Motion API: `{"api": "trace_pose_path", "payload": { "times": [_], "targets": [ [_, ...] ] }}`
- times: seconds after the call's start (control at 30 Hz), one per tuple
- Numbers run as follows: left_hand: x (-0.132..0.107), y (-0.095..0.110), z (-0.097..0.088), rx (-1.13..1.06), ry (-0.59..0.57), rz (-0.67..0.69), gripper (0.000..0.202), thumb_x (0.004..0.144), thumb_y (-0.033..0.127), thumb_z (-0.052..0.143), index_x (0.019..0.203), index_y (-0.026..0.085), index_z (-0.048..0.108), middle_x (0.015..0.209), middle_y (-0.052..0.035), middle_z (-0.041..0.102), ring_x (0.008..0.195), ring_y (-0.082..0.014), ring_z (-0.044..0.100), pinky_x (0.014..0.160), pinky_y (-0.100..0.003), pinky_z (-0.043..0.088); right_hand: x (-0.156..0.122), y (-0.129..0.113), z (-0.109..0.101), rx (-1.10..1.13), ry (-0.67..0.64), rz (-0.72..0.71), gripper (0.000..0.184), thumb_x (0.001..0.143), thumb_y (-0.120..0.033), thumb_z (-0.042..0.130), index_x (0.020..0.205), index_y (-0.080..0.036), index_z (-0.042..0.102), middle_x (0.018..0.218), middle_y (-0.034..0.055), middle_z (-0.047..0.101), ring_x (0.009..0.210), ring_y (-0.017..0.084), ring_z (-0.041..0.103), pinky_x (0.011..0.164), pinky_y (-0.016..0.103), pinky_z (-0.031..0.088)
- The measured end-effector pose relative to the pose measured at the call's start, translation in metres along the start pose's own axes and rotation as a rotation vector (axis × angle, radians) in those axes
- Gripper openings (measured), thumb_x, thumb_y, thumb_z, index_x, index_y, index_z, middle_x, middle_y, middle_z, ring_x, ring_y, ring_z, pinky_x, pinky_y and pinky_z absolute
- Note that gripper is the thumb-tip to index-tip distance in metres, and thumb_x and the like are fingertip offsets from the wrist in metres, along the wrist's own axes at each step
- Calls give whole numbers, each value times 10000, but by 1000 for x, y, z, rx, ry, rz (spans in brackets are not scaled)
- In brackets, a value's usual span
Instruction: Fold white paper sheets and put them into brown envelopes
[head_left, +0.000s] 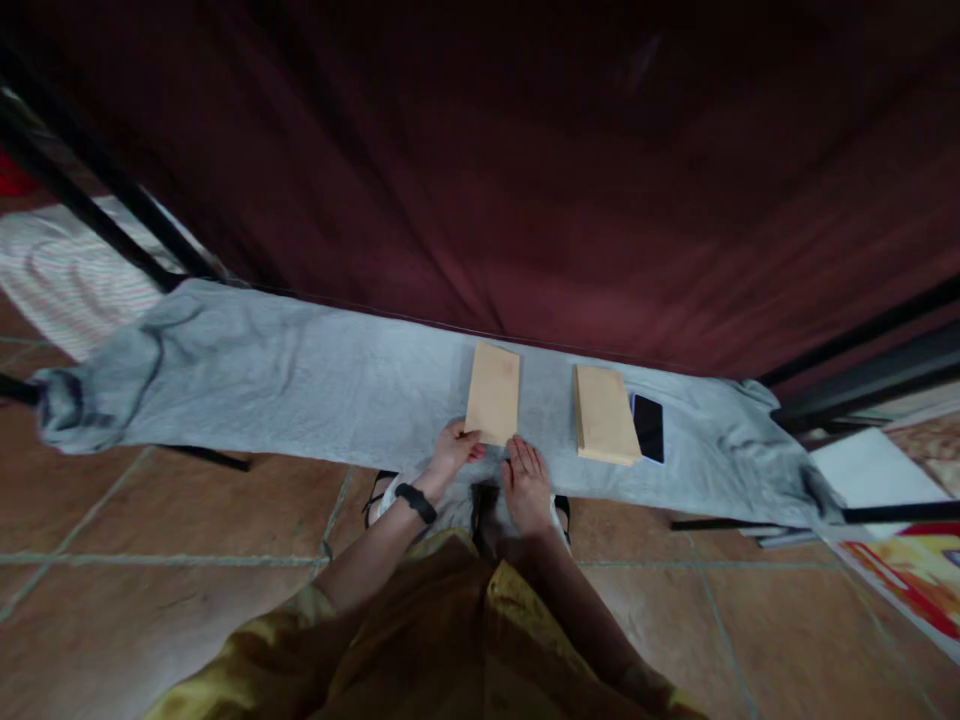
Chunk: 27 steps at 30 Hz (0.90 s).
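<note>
A tan envelope (493,391) lies on a grey cloth (300,385) spread over the tiled floor. My left hand (454,448) pinches the envelope's near left corner, fingers closed on it. My right hand (526,482) rests flat on the cloth just right of that corner, fingers stretched out and holding nothing. A stack of similar tan envelopes (604,414) sits to the right, with a dark phone (648,427) beside it. A black band is on my left wrist.
A dark red curtain (525,170) hangs behind the cloth. Black metal bars (97,200) run at the left and right. A striped fabric (67,270) lies far left. White and colourful sheets (892,520) lie on the floor at the right.
</note>
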<state>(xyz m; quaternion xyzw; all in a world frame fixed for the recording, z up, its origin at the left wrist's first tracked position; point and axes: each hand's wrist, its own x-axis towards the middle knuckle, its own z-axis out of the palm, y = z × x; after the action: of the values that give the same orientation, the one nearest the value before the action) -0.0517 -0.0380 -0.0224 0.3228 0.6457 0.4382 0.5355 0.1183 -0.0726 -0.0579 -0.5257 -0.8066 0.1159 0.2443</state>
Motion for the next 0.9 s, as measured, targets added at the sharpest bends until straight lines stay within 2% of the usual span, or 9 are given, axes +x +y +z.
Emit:
{"api": "trace_pose_path", "payload": {
  "times": [0.1,0.23,0.33,0.43,0.5,0.63,0.77,0.9],
  "targets": [
    [-4,3,-2,-53,-17,21,369,773,482,719,896,151,612,626,-17,677,542,-136,633,549,-248,487,4,3,-5,191,48,111,486,1039,-289,344,1457,-102,504,1505,171,511,1427,256,431,1193,485,339],
    [-14,7,-1,-169,-37,30,508,650,586,793,861,159,617,652,-26,695,559,-143,638,553,-250,475,15,6,-8,633,194,403,548,991,-472,451,1414,-134,533,1460,171,555,1351,275,525,1125,470,433],
    [-22,9,4,-256,-92,31,535,608,567,840,880,152,642,688,-42,715,583,-138,643,551,-236,461,28,3,-9,1047,219,598,583,847,-586,620,1232,-149,625,1185,151,721,1059,273,700,939,438,560],
    [-29,11,8,-289,-127,22,523,606,545,854,885,147,660,702,-45,720,606,-136,650,573,-234,473,37,-2,-11,1353,185,712,480,704,-600,755,918,-179,662,832,75,754,747,222,721,724,363,598],
    [-30,11,9,-286,-133,3,503,601,535,858,856,146,666,691,-41,714,601,-133,649,578,-235,480,41,-6,-13,1419,191,766,449,640,-584,807,780,-192,637,706,41,723,638,193,690,647,327,583],
    [-27,9,8,-312,-168,-41,477,555,431,900,870,146,682,699,-30,715,588,-122,638,552,-219,461,42,-11,-20,1402,187,769,424,623,-563,822,721,-191,645,635,17,700,542,160,643,581,294,553],
    [-27,7,9,-320,-166,-51,447,540,370,897,861,157,670,613,12,665,518,-104,583,504,-211,408,43,-12,-21,1376,119,776,406,708,-569,753,713,-179,640,583,24,685,494,159,630,515,270,526],
    [-31,11,11,-214,-122,20,411,577,410,840,846,170,644,596,27,647,467,-98,531,462,-220,348,43,-5,-19,1277,104,790,366,852,-526,604,741,-178,628,592,39,688,511,167,639,506,267,532]
  ]
}}
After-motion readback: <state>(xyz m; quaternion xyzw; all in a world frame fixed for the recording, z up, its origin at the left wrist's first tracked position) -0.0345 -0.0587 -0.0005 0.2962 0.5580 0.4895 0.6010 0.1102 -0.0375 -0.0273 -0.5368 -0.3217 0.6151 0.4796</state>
